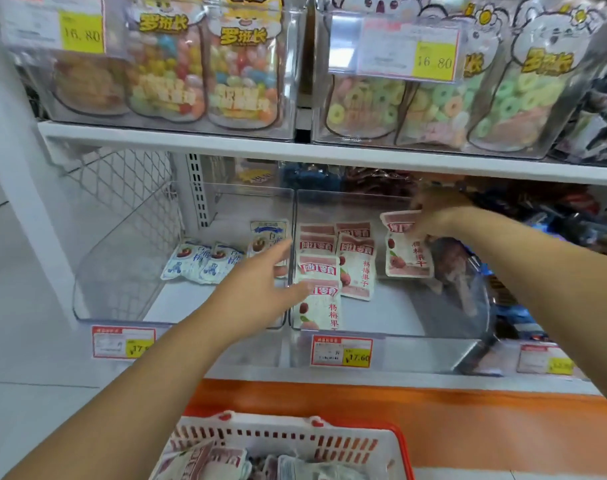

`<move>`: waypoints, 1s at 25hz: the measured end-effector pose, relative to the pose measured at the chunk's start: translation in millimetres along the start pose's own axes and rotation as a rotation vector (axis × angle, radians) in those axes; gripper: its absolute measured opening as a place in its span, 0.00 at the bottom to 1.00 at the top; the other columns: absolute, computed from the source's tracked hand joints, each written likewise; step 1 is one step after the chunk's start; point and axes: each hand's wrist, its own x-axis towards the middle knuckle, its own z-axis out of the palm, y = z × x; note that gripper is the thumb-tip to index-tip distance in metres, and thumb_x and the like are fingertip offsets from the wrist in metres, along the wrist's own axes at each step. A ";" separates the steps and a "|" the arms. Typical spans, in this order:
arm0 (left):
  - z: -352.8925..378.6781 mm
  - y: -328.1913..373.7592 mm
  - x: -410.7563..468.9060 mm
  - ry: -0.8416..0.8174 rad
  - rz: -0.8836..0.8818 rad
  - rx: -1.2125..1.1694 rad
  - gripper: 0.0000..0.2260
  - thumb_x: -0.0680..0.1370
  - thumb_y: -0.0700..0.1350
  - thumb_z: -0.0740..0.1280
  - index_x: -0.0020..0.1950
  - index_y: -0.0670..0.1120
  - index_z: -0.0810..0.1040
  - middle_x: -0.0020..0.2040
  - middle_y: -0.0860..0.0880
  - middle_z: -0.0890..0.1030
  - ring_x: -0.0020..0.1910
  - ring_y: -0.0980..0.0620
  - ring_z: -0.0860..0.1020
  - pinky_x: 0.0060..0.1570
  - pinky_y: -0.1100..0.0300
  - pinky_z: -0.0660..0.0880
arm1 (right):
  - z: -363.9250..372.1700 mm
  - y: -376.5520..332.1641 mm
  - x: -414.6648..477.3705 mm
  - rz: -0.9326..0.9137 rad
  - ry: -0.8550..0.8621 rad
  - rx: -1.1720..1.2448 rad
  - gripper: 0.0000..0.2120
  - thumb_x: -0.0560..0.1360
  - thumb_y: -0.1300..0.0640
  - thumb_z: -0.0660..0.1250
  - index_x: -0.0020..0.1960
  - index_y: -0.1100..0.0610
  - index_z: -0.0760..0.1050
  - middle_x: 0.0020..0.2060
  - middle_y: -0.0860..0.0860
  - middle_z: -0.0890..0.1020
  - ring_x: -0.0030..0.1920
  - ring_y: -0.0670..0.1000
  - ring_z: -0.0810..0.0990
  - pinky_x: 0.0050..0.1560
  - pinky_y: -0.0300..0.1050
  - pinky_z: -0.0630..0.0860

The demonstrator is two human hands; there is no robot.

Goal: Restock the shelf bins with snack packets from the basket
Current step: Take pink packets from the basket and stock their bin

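Two clear shelf bins stand side by side on the lower shelf. The left bin [122,271] holds three blue-and-white packets [200,259]. The right bin [399,320] holds several pink-and-white packets [355,268]. My right hand [437,213] is inside the right bin and pinches one pink packet [407,254] by its top edge. My left hand [257,289] reaches forward with fingers spread, in front of the wall between the bins, its fingertips by a pink packet [317,306]. The basket [329,441] with red rim sits below, with more packets in it.
The upper shelf [191,140] carries clear bins of candy bags with yellow price tags. Price labels hang on the lower shelf's front. An orange base panel [468,420] runs under the shelf. Dark packets fill the bins at the far right. A wire mesh panel closes the left end.
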 end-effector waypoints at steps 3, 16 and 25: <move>2.1 -10.2 11.3 0.009 0.030 -0.109 0.27 0.76 0.50 0.70 0.71 0.66 0.65 0.63 0.69 0.72 0.62 0.67 0.72 0.62 0.61 0.73 | 27.2 -0.6 39.7 -0.022 -0.001 -0.246 0.12 0.71 0.61 0.73 0.53 0.64 0.80 0.44 0.57 0.83 0.44 0.55 0.83 0.42 0.45 0.81; 9.5 -30.0 15.5 0.051 0.021 -0.184 0.29 0.74 0.55 0.70 0.73 0.66 0.64 0.65 0.70 0.72 0.61 0.75 0.70 0.61 0.59 0.75 | 56.5 -3.6 73.0 -0.049 0.117 -0.494 0.12 0.75 0.71 0.60 0.53 0.62 0.78 0.40 0.55 0.76 0.40 0.55 0.76 0.39 0.46 0.72; 9.4 -33.1 14.8 0.062 0.051 -0.184 0.32 0.71 0.60 0.70 0.74 0.64 0.64 0.69 0.65 0.71 0.65 0.66 0.71 0.66 0.53 0.72 | 38.1 -5.5 38.0 -0.066 0.225 -0.120 0.13 0.78 0.62 0.63 0.62 0.58 0.73 0.48 0.54 0.77 0.43 0.54 0.77 0.37 0.44 0.70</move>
